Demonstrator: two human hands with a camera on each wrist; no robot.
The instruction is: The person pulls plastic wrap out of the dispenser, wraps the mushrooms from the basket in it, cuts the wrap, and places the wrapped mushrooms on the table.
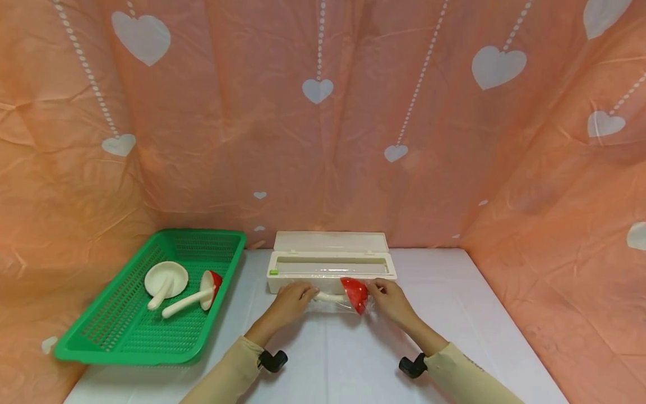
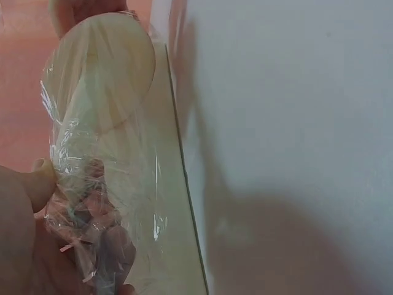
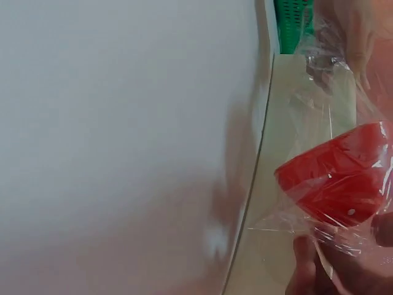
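A toy mushroom point(image 1: 355, 295) with a white-dotted red cap and a pale stem is covered in clear plastic wrap point(image 2: 116, 141). My left hand point(image 1: 291, 303) pinches the wrapped stem end, its thumb pressing the film in the left wrist view. At the cap end, my right hand point(image 1: 395, 303) pinches gathered film between thumb and fingers. The mushroom lies sideways between both hands, in front of a white cling film dispenser point(image 1: 330, 284). Seen from the right wrist, the red cap point(image 3: 338, 175) shows through wrinkled film, with loose film trailing off its side.
The dispenser's lid point(image 1: 330, 242) stands raised against the back. A green plastic basket point(image 1: 136, 358) at left holds two more mushrooms, one stem-up point(image 1: 166, 279) and one on its side point(image 1: 189, 302). White cloth point(image 1: 454, 314) covers the table, and orange curtains point(image 1: 323, 168) enclose it.
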